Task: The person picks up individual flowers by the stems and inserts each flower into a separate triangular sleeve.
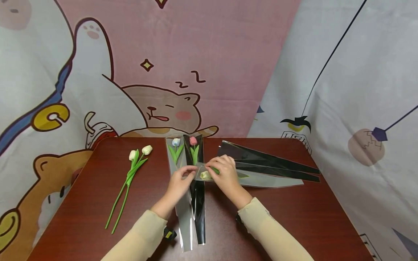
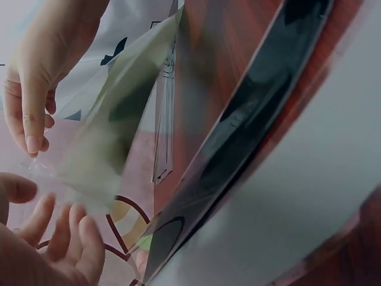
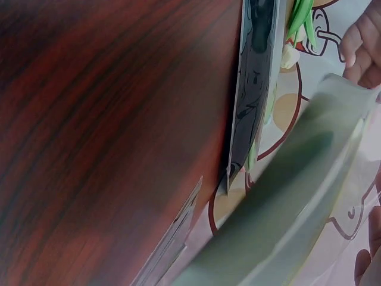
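Observation:
A whitish tulip point(image 1: 205, 175) lies inside a clear-fronted flower sleeve point(image 2: 113, 125), raised over the table. My right hand point(image 1: 225, 172) pinches the clear film at the sleeve's mouth between thumb and finger. On the left side of that mouth is my left hand point(image 1: 183, 181), its fingers spread and right at the film's edge in the left wrist view. Beneath the hands lie two filled sleeves side by side: a pale sleeve point(image 1: 184, 224) with a blue tulip point(image 1: 176, 142), and a black sleeve point(image 1: 200, 217) with a pink tulip point(image 1: 193, 141).
Two loose white tulips point(image 1: 128, 179) with crossing green stems lie at the left of the table point(image 1: 81, 203). Several more sleeves point(image 1: 261, 156), black and pale, fan out at the right. A cartoon-printed cloth point(image 1: 228, 72) hangs behind the table.

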The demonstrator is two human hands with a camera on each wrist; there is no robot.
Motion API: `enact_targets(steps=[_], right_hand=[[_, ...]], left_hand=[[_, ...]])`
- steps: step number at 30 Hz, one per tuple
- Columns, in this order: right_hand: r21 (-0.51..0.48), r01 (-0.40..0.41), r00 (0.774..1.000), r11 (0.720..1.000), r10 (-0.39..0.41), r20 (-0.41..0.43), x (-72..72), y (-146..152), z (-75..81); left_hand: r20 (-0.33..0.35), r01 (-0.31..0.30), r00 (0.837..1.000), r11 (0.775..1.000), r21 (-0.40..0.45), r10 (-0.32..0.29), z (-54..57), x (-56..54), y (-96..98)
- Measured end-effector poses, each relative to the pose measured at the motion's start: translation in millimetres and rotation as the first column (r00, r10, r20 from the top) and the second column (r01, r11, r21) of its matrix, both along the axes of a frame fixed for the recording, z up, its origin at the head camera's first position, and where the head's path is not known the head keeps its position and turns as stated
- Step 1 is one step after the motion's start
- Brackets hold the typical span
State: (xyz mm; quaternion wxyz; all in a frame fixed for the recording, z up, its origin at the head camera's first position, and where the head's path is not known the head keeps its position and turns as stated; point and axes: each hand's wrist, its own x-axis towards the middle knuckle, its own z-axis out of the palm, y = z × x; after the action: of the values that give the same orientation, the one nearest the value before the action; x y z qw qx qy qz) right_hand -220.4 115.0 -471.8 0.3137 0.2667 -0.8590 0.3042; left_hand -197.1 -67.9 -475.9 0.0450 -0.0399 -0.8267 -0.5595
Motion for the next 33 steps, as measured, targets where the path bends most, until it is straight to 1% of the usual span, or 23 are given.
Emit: enact_targets(steps=[3, 4, 6, 8, 10, 13, 15, 16, 19, 22, 25, 29, 33], right_hand=[[0.001, 0.005, 1.000, 1.000, -0.005, 0.003, -0.4, 0.4, 0.6], [0.000, 0.008, 1.000, 1.000, -0.008, 0.003, -0.6, 0.3, 0.6], [-0.003, 0.014, 1.000, 1.000, -0.014, 0.007, -1.1, -0.6, 0.9], [-0.012, 0.020, 1.000, 1.000, -0.020, 0.010, -1.3, -2.1, 1.5], [-0.019, 0.019, 1.000, 1.000, -0.019, 0.010, -1.3, -4.1, 2.0], [-0.022, 0.009, 1.000, 1.000, -0.009, 0.008, -0.2, -6.8, 3.5], [-0.019, 0.001, 1.000, 1.000, -0.001, 0.004, 1.0, -8.4, 4.4], [-0.018, -0.001, 1.000, 1.000, 0.002, 0.003, 1.5, -8.9, 4.9], [-0.019, -0.004, 1.000, 1.000, 0.004, -0.002, 2.8, -10.3, 6.2], [-0.025, -0.005, 1.000, 1.000, 0.004, -0.004, 3.4, -11.1, 7.8], [-0.028, -0.007, 1.000, 1.000, 0.006, -0.006, 3.1, -11.7, 8.7], [-0.039, -0.009, 1.000, 0.999, 0.008, -0.007, 1.9, -11.4, 8.9], [-0.059, -0.023, 1.000, 0.998, 0.023, -0.008, 1.3, -10.2, 8.2]], left_hand=[[0.011, -0.054, 0.998, 0.998, -0.015, 0.054, -0.5, 2.9, -3.3], [0.019, -0.065, 0.998, 0.998, -0.024, 0.065, -1.0, 4.1, -4.1], [0.046, -0.067, 0.997, 0.997, -0.043, 0.069, -2.2, 6.9, -4.9], [0.077, -0.048, 0.996, 0.997, -0.064, 0.053, -3.7, 9.1, -4.7], [0.118, -0.010, 0.993, 0.997, -0.074, 0.018, -6.1, 10.2, -3.4], [0.162, 0.041, 0.986, 0.997, -0.060, -0.031, -9.3, 10.3, -0.4], [0.188, 0.055, 0.981, 0.998, -0.018, -0.051, -11.0, 10.0, 1.8], [0.196, 0.052, 0.979, 0.999, 0.006, -0.052, -11.5, 9.8, 2.9], [0.204, 0.030, 0.978, 0.995, 0.095, -0.048, -11.8, 9.5, 5.9], [0.198, 0.010, 0.979, 0.983, 0.182, -0.047, -11.9, 8.6, 8.5], [0.191, 0.007, 0.980, 0.965, 0.262, -0.059, -11.9, 6.6, 10.9], [0.180, 0.020, 0.980, 0.937, 0.349, -0.088, -12.6, 4.9, 13.8], [0.170, 0.027, 0.980, 0.909, 0.417, -0.106, -14.6, 4.0, 16.2]])
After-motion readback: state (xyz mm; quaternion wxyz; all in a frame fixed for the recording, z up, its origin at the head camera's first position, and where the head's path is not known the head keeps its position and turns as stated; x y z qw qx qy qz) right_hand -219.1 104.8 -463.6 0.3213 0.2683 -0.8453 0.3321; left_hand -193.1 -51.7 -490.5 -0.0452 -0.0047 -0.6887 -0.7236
